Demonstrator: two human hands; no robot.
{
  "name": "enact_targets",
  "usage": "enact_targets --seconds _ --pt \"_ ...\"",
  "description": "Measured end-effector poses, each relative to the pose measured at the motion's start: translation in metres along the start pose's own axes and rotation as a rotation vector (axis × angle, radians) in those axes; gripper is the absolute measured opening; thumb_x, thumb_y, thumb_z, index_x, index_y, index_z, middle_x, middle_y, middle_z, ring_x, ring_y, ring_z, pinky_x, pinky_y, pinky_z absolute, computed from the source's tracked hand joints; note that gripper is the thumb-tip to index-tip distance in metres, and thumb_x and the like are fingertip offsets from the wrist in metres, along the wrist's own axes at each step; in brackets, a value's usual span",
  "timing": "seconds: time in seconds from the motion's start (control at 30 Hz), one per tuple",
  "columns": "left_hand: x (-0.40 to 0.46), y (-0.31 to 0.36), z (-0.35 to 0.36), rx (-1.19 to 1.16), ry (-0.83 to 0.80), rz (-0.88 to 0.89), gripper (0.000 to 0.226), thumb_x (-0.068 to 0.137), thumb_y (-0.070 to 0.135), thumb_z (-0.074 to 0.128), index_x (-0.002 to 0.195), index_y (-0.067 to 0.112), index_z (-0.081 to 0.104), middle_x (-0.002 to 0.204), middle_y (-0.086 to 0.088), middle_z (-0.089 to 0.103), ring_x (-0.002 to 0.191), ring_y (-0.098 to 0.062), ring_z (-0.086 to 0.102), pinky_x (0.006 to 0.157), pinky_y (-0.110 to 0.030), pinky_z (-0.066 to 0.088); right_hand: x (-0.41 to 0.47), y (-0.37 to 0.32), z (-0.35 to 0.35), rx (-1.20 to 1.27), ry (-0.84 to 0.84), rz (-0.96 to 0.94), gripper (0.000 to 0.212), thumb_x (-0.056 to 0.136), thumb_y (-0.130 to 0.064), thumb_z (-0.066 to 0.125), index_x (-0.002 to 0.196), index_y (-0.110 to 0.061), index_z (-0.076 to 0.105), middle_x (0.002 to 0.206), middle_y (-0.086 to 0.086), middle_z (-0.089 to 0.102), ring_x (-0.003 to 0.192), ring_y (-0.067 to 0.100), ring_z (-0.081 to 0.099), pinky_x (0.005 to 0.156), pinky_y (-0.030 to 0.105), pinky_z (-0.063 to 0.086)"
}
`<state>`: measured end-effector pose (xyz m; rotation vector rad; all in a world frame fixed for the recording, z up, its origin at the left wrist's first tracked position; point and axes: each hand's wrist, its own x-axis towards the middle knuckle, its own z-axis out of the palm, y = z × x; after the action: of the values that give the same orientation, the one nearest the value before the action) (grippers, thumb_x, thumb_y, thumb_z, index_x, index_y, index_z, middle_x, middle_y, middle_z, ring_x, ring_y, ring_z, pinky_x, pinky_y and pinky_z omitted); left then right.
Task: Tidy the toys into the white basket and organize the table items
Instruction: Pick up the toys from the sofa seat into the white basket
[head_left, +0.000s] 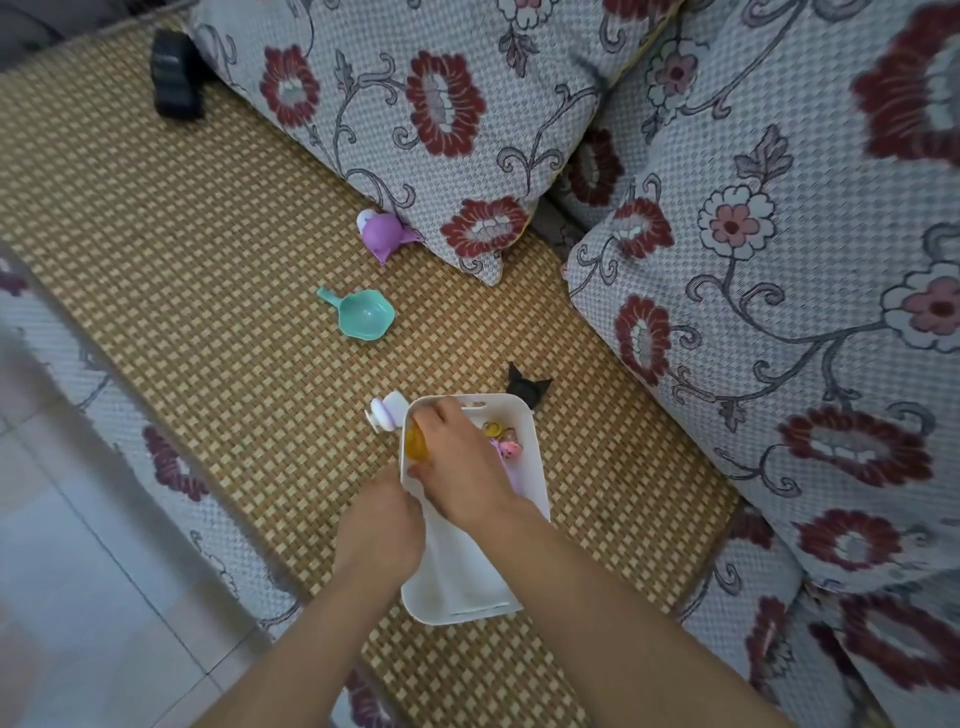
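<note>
Now right hand (464, 464) inside white plastic basket (535, 467), fingers curled round orange toy (415, 441); left hand (382, 525) grips basket's near-left rim.

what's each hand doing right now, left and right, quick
Left hand: grips the near left rim of the white basket.
Right hand: reaches into the basket, fingers curled round a yellow-orange toy.

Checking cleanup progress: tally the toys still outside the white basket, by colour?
Purple: 1, the purple toy against the cushion
Teal: 1, the teal scoop on the mat
Black: 1, the black toy behind the white basket
White and lilac: 1, the white toy at the basket's left corner
Total: 4
</note>
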<state>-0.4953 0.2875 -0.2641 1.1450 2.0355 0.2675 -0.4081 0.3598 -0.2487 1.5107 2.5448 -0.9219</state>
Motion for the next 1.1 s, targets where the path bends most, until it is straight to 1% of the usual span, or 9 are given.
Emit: enact_targets --seconds 0.17,0.27,0.37,0.47,0.57,0.67,0.83,0.97,1.1 --pt "0.008 -0.012 -0.007 0.011 0.006 -0.023 0.016 0.092 0.012 0.036 0.089 0.010 0.051 0.081 -0.008 0.057 0.072 -0.027 0.057 0.061 -0.033 0.042 0.003 -0.008 -0.008 0.108 0.046 -0.051 0.038 0.084 -0.012 0.063 0.119 -0.013 0.050 0.119 0.004 0.046 0.090 0.028 0.058 0.074 0.042 0.050" --pt "0.012 -0.021 -0.014 0.022 0.010 -0.040 0.015 0.091 0.012 0.037 0.081 0.013 0.048 0.077 -0.007 0.056 0.067 -0.026 0.054 0.058 -0.031 0.038 0.005 -0.001 -0.028 0.189 0.233 -0.015 0.024 0.086 -0.018 0.058 0.109 -0.015 0.057 0.110 0.001 0.050 0.089 0.021 0.057 0.077 0.037 0.050" --pt "0.019 -0.031 -0.019 0.013 0.024 -0.055 0.015 0.090 0.012 0.037 0.079 0.014 0.047 0.073 -0.006 0.056 0.066 -0.026 0.055 0.056 -0.031 0.040 0.021 0.032 -0.046 0.128 0.385 0.098 0.020 0.089 -0.007 0.055 0.107 -0.014 0.060 0.109 0.002 0.057 0.090 0.014 0.058 0.082 0.032 0.053" --pt "0.026 -0.035 -0.022 -0.002 0.029 -0.040 0.016 0.089 0.009 0.038 0.075 0.013 0.044 0.068 -0.005 0.051 0.065 -0.028 0.052 0.056 -0.032 0.038 0.039 0.076 -0.041 -0.054 0.266 0.333 0.030 0.090 -0.008 0.053 0.119 -0.013 0.055 0.118 0.009 0.055 0.105 0.024 0.055 0.089 0.040 0.051" --pt "0.030 -0.038 -0.024 0.009 0.047 -0.027 0.014 0.090 0.010 0.038 0.079 0.012 0.047 0.071 -0.006 0.054 0.066 -0.026 0.054 0.056 -0.032 0.037 0.049 0.099 -0.026 -0.148 0.098 0.585 0.046 0.093 -0.035 0.053 0.132 -0.014 0.044 0.129 0.017 0.048 0.116 0.033 0.051 0.093 0.042 0.047" --pt "0.033 -0.041 -0.024 0.014 0.043 -0.023 0.014 0.090 0.011 0.037 0.083 0.011 0.049 0.075 -0.008 0.056 0.065 -0.025 0.053 0.054 -0.032 0.036 0.059 0.104 -0.014 -0.105 0.036 0.704 0.061 0.090 -0.046 0.056 0.138 -0.014 0.037 0.139 0.021 0.038 0.120 0.037 0.051 0.096 0.042 0.046" --pt "0.032 -0.044 -0.027 0.033 0.051 -0.037 0.015 0.090 0.011 0.036 0.085 0.013 0.050 0.078 -0.008 0.056 0.067 -0.026 0.054 0.053 -0.031 0.035 0.067 0.111 -0.003 -0.014 0.096 0.683 0.042 0.088 -0.033 0.062 0.120 -0.007 0.053 0.128 0.021 0.048 0.108 0.036 0.057 0.087 0.036 0.047" --pt "0.025 -0.047 -0.031 -0.003 0.062 -0.026 0.013 0.089 0.009 0.036 0.083 0.012 0.047 0.078 -0.008 0.054 0.067 -0.026 0.051 0.056 -0.032 0.035 0.058 0.108 -0.022 0.168 0.220 0.596 0.026 0.074 -0.024 0.073 0.092 -0.017 0.056 0.108 0.014 0.061 0.089 0.027 0.060 0.070 0.027 0.043" --pt "0.015 -0.042 -0.034 -0.005 0.074 -0.076 0.014 0.086 0.007 0.037 0.089 0.012 0.049 0.079 -0.007 0.056 0.071 -0.028 0.054 0.061 -0.034 0.040 0.028 0.073 -0.068 0.310 0.404 0.313 0.034 0.068 -0.012 0.077 0.093 -0.024 0.057 0.105 0.003 0.056 0.094 0.018 0.056 0.080 0.028 0.049"
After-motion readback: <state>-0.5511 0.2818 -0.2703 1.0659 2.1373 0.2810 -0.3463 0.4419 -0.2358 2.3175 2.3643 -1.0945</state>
